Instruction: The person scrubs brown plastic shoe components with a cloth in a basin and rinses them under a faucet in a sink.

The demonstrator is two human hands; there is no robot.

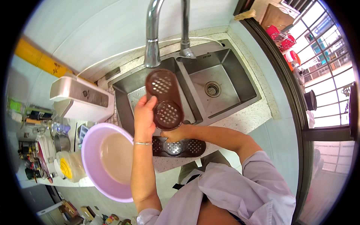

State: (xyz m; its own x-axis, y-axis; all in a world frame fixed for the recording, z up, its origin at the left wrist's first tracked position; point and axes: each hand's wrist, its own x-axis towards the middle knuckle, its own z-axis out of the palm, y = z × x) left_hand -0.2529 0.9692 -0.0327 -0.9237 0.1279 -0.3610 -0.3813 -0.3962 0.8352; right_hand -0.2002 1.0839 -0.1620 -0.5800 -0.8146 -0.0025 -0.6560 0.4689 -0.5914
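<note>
A brown perforated tray [167, 97] with two round wells is held up over the left sink basin [135, 97], just below the spout of the chrome faucet [152, 53]. My left hand [144, 116] grips its left edge, thumb on the upper face. Against the tray's near end is my right hand [176, 134], fingers curled and partly hidden beneath it; I cannot tell whether it grips the tray. Below that hand, a second brown perforated tray [194, 147] with round wells lies on the counter's front edge, its left end hidden by my left forearm.
A large lilac basin [91, 166] of cloudy liquid stands left of my forearm. Behind it is a white-and-silver countertop appliance [84, 97]. The right sink basin [222, 81] has a drain strainer [212, 89]. A dark door frame [284, 84] borders the right side.
</note>
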